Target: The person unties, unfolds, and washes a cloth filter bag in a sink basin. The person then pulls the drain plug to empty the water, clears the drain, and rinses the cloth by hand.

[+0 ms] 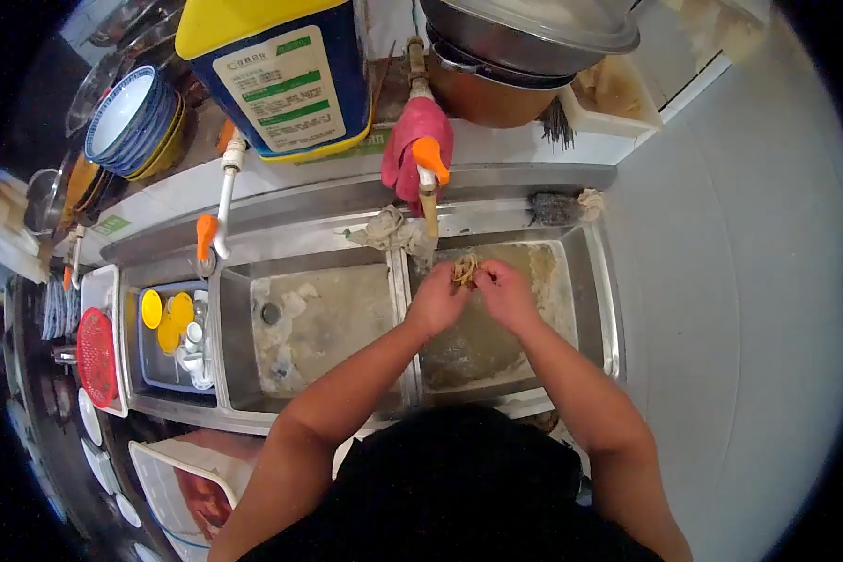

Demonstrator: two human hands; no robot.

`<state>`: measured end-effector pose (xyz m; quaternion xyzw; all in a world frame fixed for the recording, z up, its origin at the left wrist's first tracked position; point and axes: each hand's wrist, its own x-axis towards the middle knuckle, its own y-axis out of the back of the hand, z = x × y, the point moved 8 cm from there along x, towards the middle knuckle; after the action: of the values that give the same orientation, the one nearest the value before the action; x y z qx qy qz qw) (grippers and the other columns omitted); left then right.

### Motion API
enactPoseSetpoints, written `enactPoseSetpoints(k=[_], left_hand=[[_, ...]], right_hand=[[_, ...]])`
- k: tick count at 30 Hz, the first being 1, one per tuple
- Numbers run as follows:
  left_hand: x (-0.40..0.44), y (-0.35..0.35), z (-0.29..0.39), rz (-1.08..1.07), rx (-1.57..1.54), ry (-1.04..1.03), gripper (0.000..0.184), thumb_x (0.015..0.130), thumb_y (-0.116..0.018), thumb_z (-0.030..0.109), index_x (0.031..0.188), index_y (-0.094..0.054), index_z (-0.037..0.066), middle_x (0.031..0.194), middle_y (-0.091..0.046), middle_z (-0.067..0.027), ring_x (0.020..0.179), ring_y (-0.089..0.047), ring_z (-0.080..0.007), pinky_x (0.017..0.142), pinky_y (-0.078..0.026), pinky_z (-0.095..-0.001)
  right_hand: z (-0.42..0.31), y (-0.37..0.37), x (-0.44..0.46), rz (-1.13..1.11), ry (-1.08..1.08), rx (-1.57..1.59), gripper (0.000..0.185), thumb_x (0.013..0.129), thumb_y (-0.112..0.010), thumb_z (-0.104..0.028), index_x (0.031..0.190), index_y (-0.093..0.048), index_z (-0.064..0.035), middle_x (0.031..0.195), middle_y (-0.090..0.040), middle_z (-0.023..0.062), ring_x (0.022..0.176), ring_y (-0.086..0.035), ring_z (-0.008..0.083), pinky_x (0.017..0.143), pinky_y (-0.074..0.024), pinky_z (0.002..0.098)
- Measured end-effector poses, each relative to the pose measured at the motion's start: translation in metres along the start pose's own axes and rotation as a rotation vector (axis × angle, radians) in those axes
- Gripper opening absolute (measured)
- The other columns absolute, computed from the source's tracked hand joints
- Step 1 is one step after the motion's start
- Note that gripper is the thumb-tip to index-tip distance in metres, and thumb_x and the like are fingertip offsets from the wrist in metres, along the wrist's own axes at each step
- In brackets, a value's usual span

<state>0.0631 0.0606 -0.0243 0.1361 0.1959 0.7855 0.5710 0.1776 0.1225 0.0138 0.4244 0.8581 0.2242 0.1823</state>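
Note:
My left hand (438,298) and my right hand (508,292) are close together over the right sink basin (585,281). Between their closed fingertips is a small tan, tangled bundle (465,270), its kind not clear; both hands seem to grip it. Murky water (468,351) lies in the basin beneath. Just behind my hands hangs the spout of a tap (429,175) with an orange handle and a pink cloth (407,145) wrapped around its pipe. A crumpled greyish rag (389,231) drapes over the back rim beside the left hand.
The middle basin (237,332) holds cloudy water. Farther left, a blue tub (150,375) contains yellow and white dishes beside a red colander (96,359). A large blue-and-yellow container (281,80), stacked bowls (131,122) and pots (496,89) stand on the ledge. A dark scrubber (554,209) sits behind the basin.

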Motion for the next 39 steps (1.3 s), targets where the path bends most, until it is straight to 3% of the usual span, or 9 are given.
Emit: enactPoseSetpoints(k=[3,6,8,11,15,17,23,33,39], left_hand=[[-0.003,0.01,0.007,0.023,-0.103,-0.038,0.03,0.077,-0.063,0.016,0.102,-0.052,0.003,0.09,-0.059,-0.0189,0.086,-0.057,-0.0367,0.075,-0.046,-0.0402],[-0.007,0.022,0.012,-0.074,-0.249,0.135,0.033,0.078,-0.066,0.021,0.102,-0.052,0.003,0.087,-0.061,-0.0159,0.081,-0.06,-0.0317,0.073,-0.047,-0.0367],[-0.007,0.02,0.012,-0.205,-0.354,0.2,0.033,0.08,-0.068,0.02,0.103,-0.051,0.004,0.086,-0.056,-0.0047,0.08,-0.052,-0.0112,0.073,-0.044,-0.0267],[-0.007,0.012,0.006,-0.158,-0.351,0.156,0.034,0.081,-0.067,0.02,0.104,-0.049,0.003,0.088,-0.057,-0.0056,0.081,-0.052,-0.012,0.074,-0.044,-0.0275],[-0.007,0.014,0.007,-0.069,-0.232,0.12,0.033,0.083,-0.064,0.019,0.104,-0.046,0.003,0.09,-0.059,-0.0087,0.085,-0.055,-0.0159,0.077,-0.045,-0.0302],[-0.007,0.012,0.008,-0.037,-0.172,0.096,0.035,0.081,-0.063,0.021,0.105,-0.044,0.003,0.094,-0.059,-0.019,0.09,-0.058,-0.0357,0.078,-0.045,-0.0399],[-0.015,0.015,0.03,-0.118,0.102,0.049,0.035,0.076,-0.059,0.02,0.101,-0.043,0.001,0.097,-0.054,-0.0242,0.093,-0.052,-0.0421,0.079,-0.043,-0.0473],[-0.014,0.032,0.044,-0.074,0.045,-0.137,0.025,0.081,-0.054,0.019,0.096,-0.047,0.0,0.089,-0.054,-0.0238,0.085,-0.052,-0.0419,0.075,-0.043,-0.0444],[-0.01,0.031,0.004,0.0,-0.605,0.099,0.021,0.086,-0.048,0.011,0.104,-0.052,0.001,0.088,-0.057,-0.0088,0.082,-0.055,-0.0211,0.079,-0.044,-0.0311]], right_hand=[[0.017,-0.014,0.004,-0.116,-0.105,0.103,0.021,0.087,-0.056,-0.022,0.098,-0.058,-0.0045,0.088,-0.059,0.0111,0.076,-0.056,0.0216,0.071,-0.0456,0.0322],[0.024,0.004,0.008,0.138,-0.065,0.342,0.018,0.085,-0.057,-0.019,0.096,-0.058,-0.0044,0.087,-0.059,0.0106,0.078,-0.055,0.0215,0.073,-0.0443,0.032],[0.009,0.022,0.015,0.125,-0.11,0.285,0.018,0.086,-0.056,-0.019,0.095,-0.058,-0.004,0.087,-0.058,0.0091,0.081,-0.054,0.0207,0.076,-0.0435,0.0321],[-0.017,0.043,0.009,0.373,0.25,-0.103,0.02,0.087,-0.056,-0.023,0.095,-0.057,-0.0042,0.087,-0.057,0.0071,0.082,-0.054,0.0185,0.075,-0.0431,0.0306],[-0.017,0.044,-0.004,0.535,0.071,-0.095,0.015,0.085,-0.058,-0.016,0.093,-0.058,-0.0041,0.08,-0.057,0.0029,0.074,-0.053,0.0122,0.068,-0.0431,0.0259],[0.008,0.0,-0.007,0.003,-0.376,0.288,0.014,0.082,-0.061,-0.018,0.084,-0.061,-0.0038,0.071,-0.057,0.0013,0.063,-0.052,0.0101,0.058,-0.042,0.0239],[0.014,-0.011,0.006,-0.023,-0.139,0.287,0.023,0.077,-0.063,-0.024,0.071,-0.063,-0.0017,0.06,-0.058,0.0065,0.055,-0.055,0.0143,0.054,-0.0437,0.0301],[-0.008,-0.012,0.008,0.002,-0.048,0.229,0.008,0.082,-0.057,-0.008,0.076,-0.059,-0.0022,0.068,-0.058,0.0033,0.059,-0.054,0.0105,0.054,-0.0444,0.0247],[-0.014,-0.012,0.004,-0.128,-0.097,0.635,0.007,0.085,-0.06,-0.01,0.086,-0.058,-0.0033,0.073,-0.059,0.0024,0.061,-0.054,0.0101,0.054,-0.0437,0.0239]])
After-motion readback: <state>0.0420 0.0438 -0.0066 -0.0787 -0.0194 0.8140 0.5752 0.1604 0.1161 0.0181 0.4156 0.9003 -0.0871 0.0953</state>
